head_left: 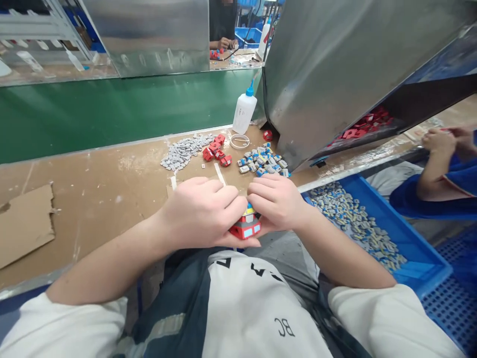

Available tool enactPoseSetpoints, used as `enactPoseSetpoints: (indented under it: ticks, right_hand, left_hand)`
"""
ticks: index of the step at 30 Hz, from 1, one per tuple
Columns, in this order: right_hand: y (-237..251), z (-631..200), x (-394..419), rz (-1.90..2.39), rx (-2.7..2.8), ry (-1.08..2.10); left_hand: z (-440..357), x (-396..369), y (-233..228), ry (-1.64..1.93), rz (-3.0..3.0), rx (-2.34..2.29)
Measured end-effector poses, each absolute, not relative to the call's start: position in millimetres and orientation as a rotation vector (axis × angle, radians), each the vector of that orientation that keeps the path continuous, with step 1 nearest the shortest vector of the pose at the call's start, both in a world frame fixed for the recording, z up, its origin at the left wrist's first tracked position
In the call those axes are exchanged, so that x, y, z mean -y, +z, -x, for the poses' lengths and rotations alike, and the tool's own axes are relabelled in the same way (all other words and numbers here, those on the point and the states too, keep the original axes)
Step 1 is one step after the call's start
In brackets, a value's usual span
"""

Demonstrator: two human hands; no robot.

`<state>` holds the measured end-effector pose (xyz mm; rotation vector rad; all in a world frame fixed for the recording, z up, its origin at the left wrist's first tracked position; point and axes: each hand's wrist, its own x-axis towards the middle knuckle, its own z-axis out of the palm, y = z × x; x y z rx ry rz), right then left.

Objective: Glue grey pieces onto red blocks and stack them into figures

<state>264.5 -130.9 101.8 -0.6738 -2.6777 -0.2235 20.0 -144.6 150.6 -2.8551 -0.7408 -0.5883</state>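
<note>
My left hand (203,211) and my right hand (274,201) meet at the near edge of the brown worktable (97,184), both closed around a small red toy part (246,226) with grey, blue and yellow pieces. A thin white stick (219,174) pokes up from behind my left fingers. Beyond my hands lie a heap of small grey pieces (184,150), a few red parts (216,149) and a cluster of grey-and-blue pieces (264,163).
A white glue bottle with a blue cap (244,110) stands by a green conveyor belt (112,109). A white ring (239,141) lies near it. A metal chute (335,64) holds red parts. A blue bin (413,248) of small pieces sits at right. Another person's hands (445,141) are far right.
</note>
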Motion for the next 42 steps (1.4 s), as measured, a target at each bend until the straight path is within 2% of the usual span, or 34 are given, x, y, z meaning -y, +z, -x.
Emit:
enactPoseSetpoints:
  ticks: [6,14,26,30,34,39,42]
  right_hand:
    - [101.7,-276.9,148.4,0.565,2.594,-0.244]
    - [108.4,-277.3,152.6,0.406,2.429,-0.451]
    - [98.1,-284.0,149.0,0.460,2.420,-0.398]
    - [86.8,-287.1,141.7,0.465,2.367,-0.329]
    - [73.0,-283.7,138.3,0.450,2.322,-0.256]
    - [83.5,-276.4,153.6,0.738,2.429,-0.115]
    - [95.8,-276.3,163.2,0.856,2.485,0.210]
  left_hand:
    - [-32.0,164.0,161.3,-0.583,2.838,0.640]
    - [-36.3,165.2,163.2,-0.635,2.567,0.390]
    - [-40.7,157.7,153.1,-0.725,2.605,0.419]
    - [-44.4,161.4,135.6,-0.990,2.620,0.645]
    - [-49.2,167.9,115.6,-1.202,2.851,0.650]
    - [-42.8,170.1,106.6,-1.159,2.703,0.739]
    - [-35.3,168.4,110.8,-1.050,2.684,0.797]
